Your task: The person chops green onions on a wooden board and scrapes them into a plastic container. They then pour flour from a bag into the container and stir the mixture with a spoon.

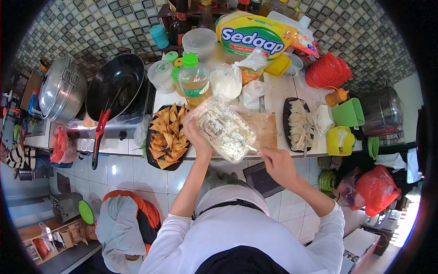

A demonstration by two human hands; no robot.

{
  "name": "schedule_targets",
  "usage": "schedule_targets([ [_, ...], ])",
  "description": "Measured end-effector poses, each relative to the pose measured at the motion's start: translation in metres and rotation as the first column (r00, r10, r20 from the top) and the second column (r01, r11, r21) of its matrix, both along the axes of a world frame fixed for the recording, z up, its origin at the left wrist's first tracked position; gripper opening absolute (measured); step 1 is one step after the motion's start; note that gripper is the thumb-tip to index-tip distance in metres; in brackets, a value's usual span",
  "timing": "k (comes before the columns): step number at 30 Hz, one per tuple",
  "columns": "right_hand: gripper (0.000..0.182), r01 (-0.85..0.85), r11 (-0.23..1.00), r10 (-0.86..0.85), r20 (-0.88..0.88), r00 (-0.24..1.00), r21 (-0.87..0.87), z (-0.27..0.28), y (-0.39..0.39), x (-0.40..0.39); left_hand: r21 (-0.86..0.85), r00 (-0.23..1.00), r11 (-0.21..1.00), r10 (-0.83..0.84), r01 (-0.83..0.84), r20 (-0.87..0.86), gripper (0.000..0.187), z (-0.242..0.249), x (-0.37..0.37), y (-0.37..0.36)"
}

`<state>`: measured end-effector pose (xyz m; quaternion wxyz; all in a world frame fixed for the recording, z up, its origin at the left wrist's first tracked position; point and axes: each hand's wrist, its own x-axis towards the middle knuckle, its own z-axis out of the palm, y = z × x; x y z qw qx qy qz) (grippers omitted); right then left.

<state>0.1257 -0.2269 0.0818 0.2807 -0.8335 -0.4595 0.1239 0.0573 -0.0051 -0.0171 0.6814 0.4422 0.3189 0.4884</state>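
My left hand (199, 138) grips the left side of a clear plastic container (204, 111), which is tilted above the counter's front edge. White, crumbly filling (233, 147) with green flecks lies in its lower end, and white smears coat the rest of the inside. In my right hand (277, 165) is the handle of a spoon (252, 148), its head down in the filling. Left of the container, a black tray (169, 166) carries golden fried triangular pastries (167, 137). Pale uncooked dumplings (299, 123) lie on another black tray (289, 107) to the right.
A wooden cutting board (267, 129) lies behind the container. An oil bottle (193, 82) and bags of white powder (226, 83) stand further back. At left, a black wok (114, 84) sits on the stove, red-handled tongs (101, 125) jutting past the edge. Green and yellow tubs (338, 140) are at right.
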Motion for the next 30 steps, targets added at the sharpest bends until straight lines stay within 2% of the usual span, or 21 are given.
schedule_targets([
  [2, 0.007, -0.019, 0.999, 0.018, 0.027, 0.999, 0.029, 0.004, 0.006, -0.003, 0.089, 0.998, 0.996, 0.000, 0.005, -0.056, 0.036, 0.000, -0.002, -0.001],
  [4, 0.007, -0.035, 0.997, 0.032, 0.056, 0.998, 0.061, 0.014, 0.011, -0.003, 0.089, 0.999, 0.996, -0.024, 0.027, -0.034, 0.036, -0.001, -0.003, 0.000],
  [6, 0.008, -0.044, 0.998, 0.051, 0.222, 0.974, -0.038, 0.027, 0.015, -0.001, 0.090, 0.999, 0.995, -0.040, 0.041, -0.016, 0.036, 0.000, -0.004, 0.001],
  [7, 0.008, -0.047, 0.998, 0.055, 0.219, 0.974, -0.038, 0.026, 0.016, 0.004, 0.080, 0.999, 0.996, -0.047, 0.046, 0.013, 0.036, 0.000, -0.005, 0.002],
  [9, 0.008, -0.034, 0.997, 0.060, 0.369, 0.927, -0.075, 0.022, 0.013, 0.015, 0.071, 0.998, 0.996, -0.053, 0.049, 0.045, 0.036, -0.002, -0.004, 0.002],
  [10, 0.008, -0.036, 0.997, 0.061, 0.371, 0.927, -0.074, 0.022, 0.011, 0.017, 0.039, 0.998, 0.999, -0.035, 0.033, 0.057, 0.036, -0.003, -0.003, 0.003],
  [12, 0.008, -0.065, 0.981, 0.117, 0.287, 0.951, -0.182, 0.023, 0.007, 0.020, 0.008, 0.998, 1.000, -0.013, 0.013, 0.069, 0.036, -0.002, -0.002, 0.005],
  [13, 0.008, -0.069, 0.981, 0.120, 0.289, 0.950, -0.181, 0.023, 0.008, 0.019, -0.010, 0.997, 1.000, -0.017, 0.018, 0.081, 0.036, 0.000, -0.001, 0.006],
  [15, 0.014, -0.012, 0.986, 0.036, 0.144, 0.989, -0.166, 0.023, 0.010, 0.018, -0.029, 0.996, 0.999, -0.018, 0.021, 0.092, 0.036, 0.000, 0.000, 0.007],
  [16, 0.014, -0.013, 0.986, 0.038, 0.145, 0.989, -0.165, 0.022, 0.012, 0.018, -0.014, 0.996, 1.000, -0.023, 0.024, 0.082, 0.036, -0.001, 0.002, 0.007],
  [18, 0.018, -0.022, 0.994, 0.025, 0.029, 0.999, -0.111, 0.017, 0.013, 0.019, 0.002, 0.997, 1.000, -0.028, 0.028, 0.071, 0.036, 0.000, 0.001, 0.007],
  [19, 0.018, -0.021, 0.994, 0.025, 0.031, 0.999, -0.110, 0.014, 0.014, 0.019, -0.055, 0.997, 0.998, -0.014, 0.018, 0.080, 0.034, 0.003, 0.000, 0.006],
  [21, 0.019, -0.027, 0.999, 0.021, -0.260, 0.965, -0.017, 0.006, 0.016, 0.019, -0.112, 0.996, 0.994, 0.001, 0.009, 0.089, 0.032, 0.005, -0.002, 0.005],
  [22, 0.019, -0.028, 0.999, 0.022, -0.258, 0.966, -0.017, -0.002, 0.016, 0.017, -0.084, 0.998, 0.996, -0.008, 0.014, 0.067, 0.032, 0.006, -0.003, 0.005],
  [24, 0.018, -0.004, 0.986, 0.065, -0.360, 0.931, 0.168, -0.010, 0.020, 0.011, -0.053, 0.999, 0.998, -0.013, 0.015, 0.048, 0.032, 0.010, -0.005, 0.005],
  [25, 0.018, -0.007, 0.985, 0.069, -0.358, 0.931, 0.170, -0.004, 0.022, 0.011, -0.078, 0.982, 0.989, -0.114, 0.126, 0.150, 0.032, 0.016, -0.008, 0.005],
  [26, 0.015, -0.018, 0.999, 0.028, -0.297, 0.955, 0.037, 0.006, 0.024, 0.012, -0.092, 0.945, 0.967, -0.209, 0.238, 0.252, 0.032, 0.019, -0.010, 0.006],
  [27, 0.013, -0.021, 0.995, -0.002, -0.229, 0.973, -0.097, 0.015, 0.026, 0.012, -0.090, 0.946, 0.968, -0.206, 0.235, 0.252, 0.032, 0.015, -0.011, 0.008],
  [28, 0.013, -0.025, 0.995, 0.002, -0.231, 0.973, -0.097, 0.017, 0.027, 0.014, -0.035, 0.955, 0.974, -0.212, 0.223, 0.206, 0.033, 0.008, -0.012, 0.009],
  [29, 0.011, -0.107, 0.994, 0.107, 0.002, 0.994, -0.025, 0.019, 0.025, 0.016, 0.021, 0.963, 0.976, -0.217, 0.216, 0.157, 0.033, 0.002, -0.013, 0.010],
  [30, 0.013, -0.201, 0.979, 0.189, 0.241, 0.952, 0.027, 0.020, 0.025, 0.017, 0.020, 0.964, 0.976, -0.217, 0.216, 0.154, 0.033, 0.006, -0.015, 0.009],
])
